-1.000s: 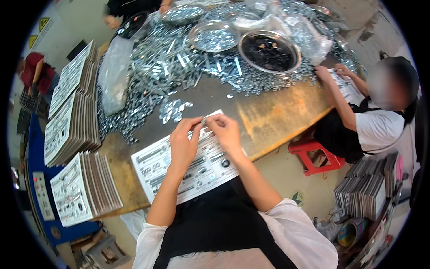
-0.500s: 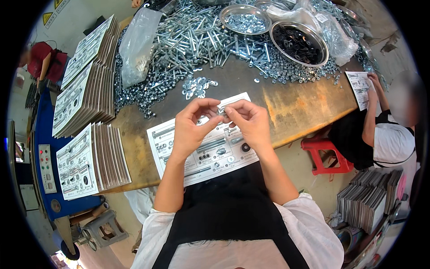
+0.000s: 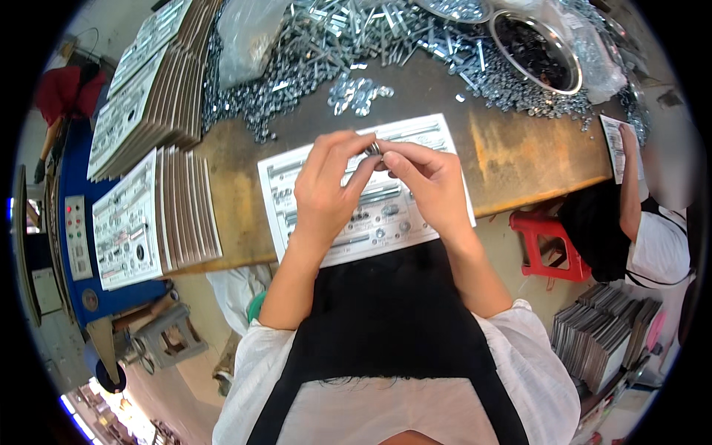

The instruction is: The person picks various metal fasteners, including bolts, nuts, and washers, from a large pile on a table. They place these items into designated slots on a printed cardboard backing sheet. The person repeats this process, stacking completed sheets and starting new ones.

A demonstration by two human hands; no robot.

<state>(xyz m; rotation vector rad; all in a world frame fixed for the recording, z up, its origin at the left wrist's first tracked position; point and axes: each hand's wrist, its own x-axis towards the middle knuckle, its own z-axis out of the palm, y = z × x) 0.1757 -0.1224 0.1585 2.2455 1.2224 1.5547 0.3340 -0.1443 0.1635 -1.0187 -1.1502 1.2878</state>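
My left hand (image 3: 325, 174) and my right hand (image 3: 434, 185) meet above a white printed card (image 3: 341, 248) on the table in front of me. Between their fingertips are small silvery metal rings (image 3: 373, 150), seen partly edge-on. Both hands are closed in a pinch on them. How many rings there are is partly hidden by the fingers. Pictures of bolts, nuts and washers cover the card, and my forearms cross its near edge. Just beyond it lies a small group of loose, flat silvery washers (image 3: 357, 95).
Heaped bolts (image 3: 348, 37) and nuts (image 3: 256, 111) cover the table's far side. A steel bowl (image 3: 561, 90) of black parts stands far right, a plastic bag (image 3: 251, 44) far left. Printed cards (image 3: 126, 230) stand stacked at left. A co-worker (image 3: 656, 248) sits right, near a red stool (image 3: 530, 241).
The whole scene has shifted upward in the picture as the view moved. My fingers have drawn closer together, and the metal rings between them are turned more edge-on.
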